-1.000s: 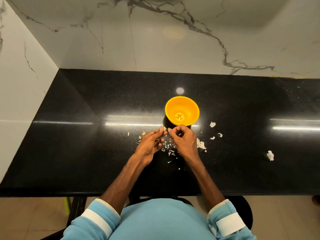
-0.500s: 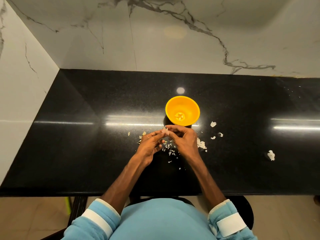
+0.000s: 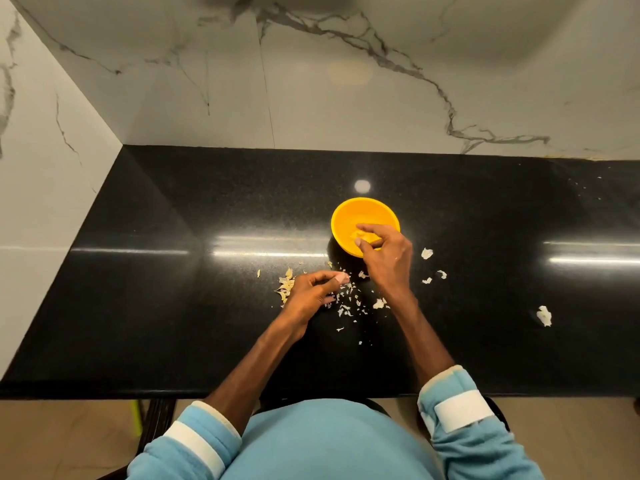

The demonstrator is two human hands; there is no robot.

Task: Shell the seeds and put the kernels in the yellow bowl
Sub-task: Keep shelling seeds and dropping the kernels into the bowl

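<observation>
Glossy black counter (image 3: 173, 306); left hand (image 3: 308, 292) pinches pale shell (image 3: 343, 278) near round yellow bowl (image 3: 341, 216).

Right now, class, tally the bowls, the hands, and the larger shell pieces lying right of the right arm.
Yellow bowl: 1
Hands: 2, the left hand and the right hand
Larger shell pieces right of the right arm: 4
Total: 7

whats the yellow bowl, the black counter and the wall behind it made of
Yellow bowl: likely plastic; uniform saturated colour, soft sheen.
Counter: polished dark stone, probably granite; fine speckle, mirror-like light streaks.
Wall: marble or marble-look tile; grey veins, thin vertical joint.
</observation>
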